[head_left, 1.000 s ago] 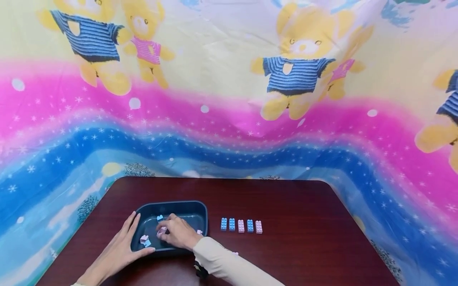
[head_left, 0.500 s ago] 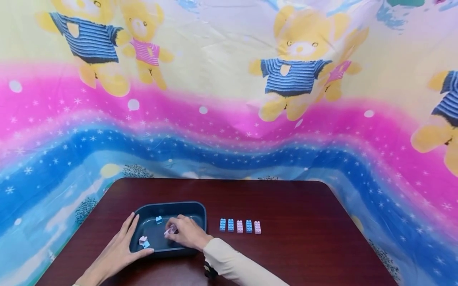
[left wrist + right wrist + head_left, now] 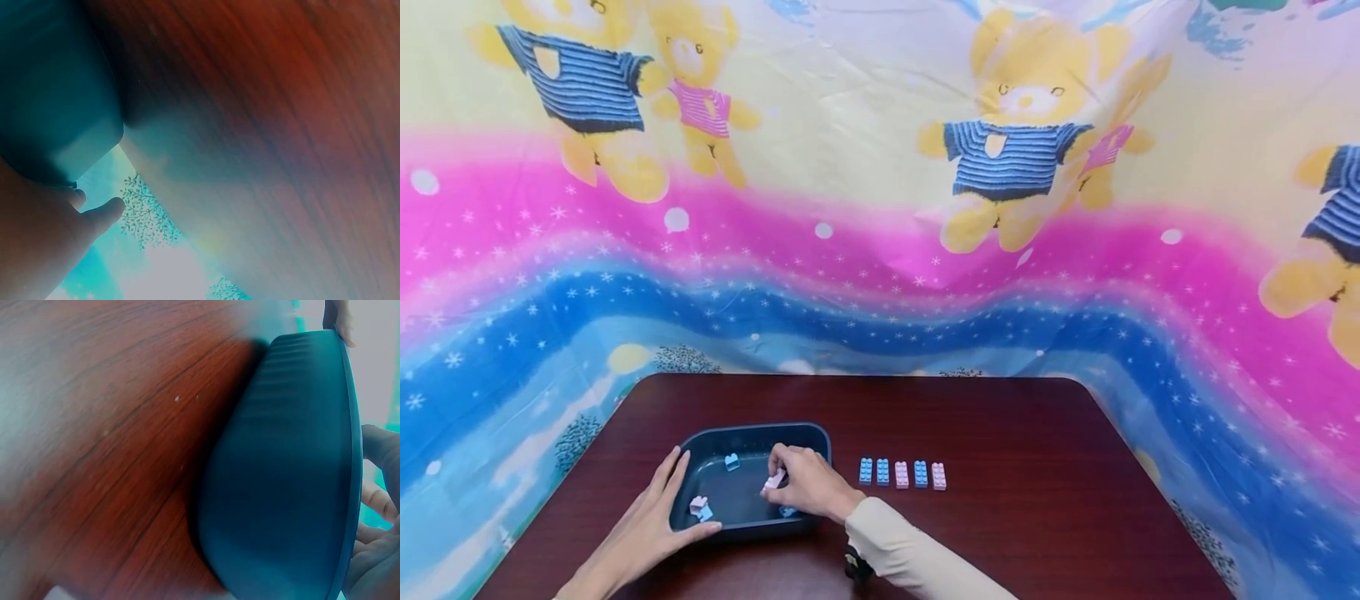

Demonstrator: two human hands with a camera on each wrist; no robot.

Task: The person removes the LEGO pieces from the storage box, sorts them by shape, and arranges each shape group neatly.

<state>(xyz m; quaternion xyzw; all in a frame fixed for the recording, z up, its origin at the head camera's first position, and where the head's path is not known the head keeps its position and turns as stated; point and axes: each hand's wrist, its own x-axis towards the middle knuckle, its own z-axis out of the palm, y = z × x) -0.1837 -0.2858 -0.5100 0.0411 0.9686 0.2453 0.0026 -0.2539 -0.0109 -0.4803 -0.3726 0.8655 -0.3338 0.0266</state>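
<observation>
My right hand (image 3: 817, 485) is over the right part of a dark blue tray (image 3: 767, 427), pinching a pale pink toy brick (image 3: 772, 481) between thumb and fingers. Along the tray's left side lies my left hand (image 3: 642, 523), fingers straight and thumb at the near rim. A blue brick (image 3: 732, 462) sits toward the back of the tray. At its near left, a pink brick (image 3: 698, 504) and a blue brick (image 3: 704, 515) lie together. Another blue piece (image 3: 787, 511) shows partly beneath my right hand. The right wrist view shows the tray's outer wall (image 3: 281, 469), hiding the bricks.
Right of the tray, a row of several blue and pink bricks (image 3: 901, 474) lies on the dark wooden table (image 3: 1015, 517). A curtain printed with bears (image 3: 880, 292) hangs behind the table. My right forearm (image 3: 917, 550) crosses the table's near middle.
My right hand has moved right across the tray with the pink brick in its fingers. The blue piece under that hand has come into view. My left hand stays on the tray.
</observation>
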